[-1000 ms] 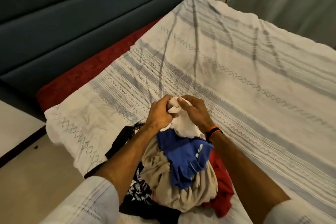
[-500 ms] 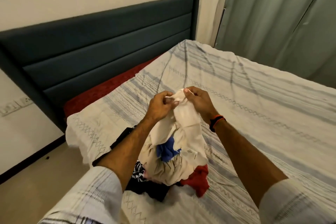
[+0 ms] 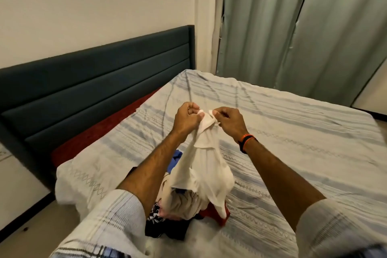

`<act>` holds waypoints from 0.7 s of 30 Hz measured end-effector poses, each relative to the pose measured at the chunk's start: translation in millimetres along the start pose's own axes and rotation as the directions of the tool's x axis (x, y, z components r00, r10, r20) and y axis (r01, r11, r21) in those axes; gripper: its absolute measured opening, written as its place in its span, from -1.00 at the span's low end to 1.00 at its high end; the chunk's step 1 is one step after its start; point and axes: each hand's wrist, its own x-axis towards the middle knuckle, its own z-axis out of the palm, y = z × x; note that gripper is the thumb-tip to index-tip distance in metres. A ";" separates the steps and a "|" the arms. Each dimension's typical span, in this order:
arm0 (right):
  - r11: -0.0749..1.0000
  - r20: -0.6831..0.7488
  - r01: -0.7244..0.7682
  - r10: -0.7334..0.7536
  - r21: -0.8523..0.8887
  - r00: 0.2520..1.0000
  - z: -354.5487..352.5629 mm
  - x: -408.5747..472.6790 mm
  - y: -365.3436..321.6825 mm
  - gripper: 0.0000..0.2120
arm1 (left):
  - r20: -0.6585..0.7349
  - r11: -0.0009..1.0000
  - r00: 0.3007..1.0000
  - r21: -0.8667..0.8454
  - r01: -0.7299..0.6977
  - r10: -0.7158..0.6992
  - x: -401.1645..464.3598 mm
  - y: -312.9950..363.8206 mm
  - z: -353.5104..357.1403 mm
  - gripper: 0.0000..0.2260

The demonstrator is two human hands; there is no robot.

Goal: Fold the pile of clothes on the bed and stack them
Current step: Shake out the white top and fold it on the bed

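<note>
Both hands, left hand [image 3: 187, 115] and right hand [image 3: 228, 119], pinched the white collared shirt [image 3: 206, 165] at its collar, fingers curled tight. It hung over the clothes pile [image 3: 178, 205] below. Advised: part the hands along the shoulders before laying it flat on the bed [image 3: 293, 132].

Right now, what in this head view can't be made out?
- Rest of the clothes pile: mostly hidden behind the hanging white collared shirt and the left forearm.
- Left hand and right hand fingertips: curled into the collar.
- Bed: cut off by the bottom and right edges.
</note>
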 end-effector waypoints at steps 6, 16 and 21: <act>0.989 0.196 0.140 -0.148 0.056 0.969 -35.7 -26.7 -28.3 -0.59 | 0.226 0.981 0.958 0.040 -0.188 0.175 -8.2 47.9 13.7 -0.83; 0.938 0.097 0.238 -0.220 -0.252 0.971 -104.4 -30.4 -42.1 -0.75 | 0.450 0.947 0.881 0.190 -0.258 0.149 -29.5 91.8 34.2 -0.44; 0.952 -0.043 0.202 -0.218 -0.229 0.975 -149.4 -34.7 -31.5 -0.79 | 0.489 0.725 0.872 0.589 -0.357 0.032 -35.2 93.9 71.0 -0.41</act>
